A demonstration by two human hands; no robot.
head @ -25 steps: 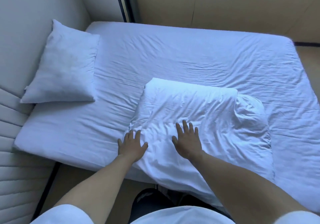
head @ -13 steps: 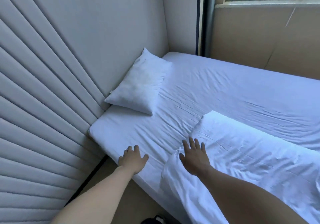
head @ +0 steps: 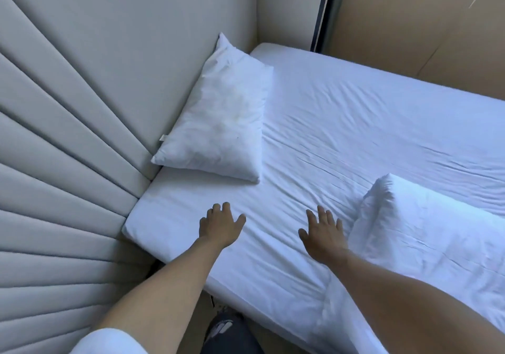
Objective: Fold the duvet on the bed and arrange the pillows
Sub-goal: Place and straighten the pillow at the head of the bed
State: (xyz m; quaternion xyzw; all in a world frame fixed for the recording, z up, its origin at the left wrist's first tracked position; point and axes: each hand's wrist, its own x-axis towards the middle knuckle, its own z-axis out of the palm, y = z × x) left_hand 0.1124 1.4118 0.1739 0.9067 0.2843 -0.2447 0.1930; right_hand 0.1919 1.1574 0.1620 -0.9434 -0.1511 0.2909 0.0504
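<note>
A white pillow leans against the padded headboard at the far left of the bed. The folded white duvet lies at the right, hanging over the bed's near edge. My left hand hovers palm down over the bare sheet near the bed's near left corner, fingers loosely spread. My right hand is stretched out flat over the sheet, just left of the duvet's corner and apart from it. Neither hand holds anything.
A ribbed padded headboard fills the left side. A beige wall and a dark vertical frame stand behind the bed. A strip of floor shows at the near edge.
Both hands have left the duvet and moved left over the bare sheet toward the pillow. The view has swung left to the headboard.
</note>
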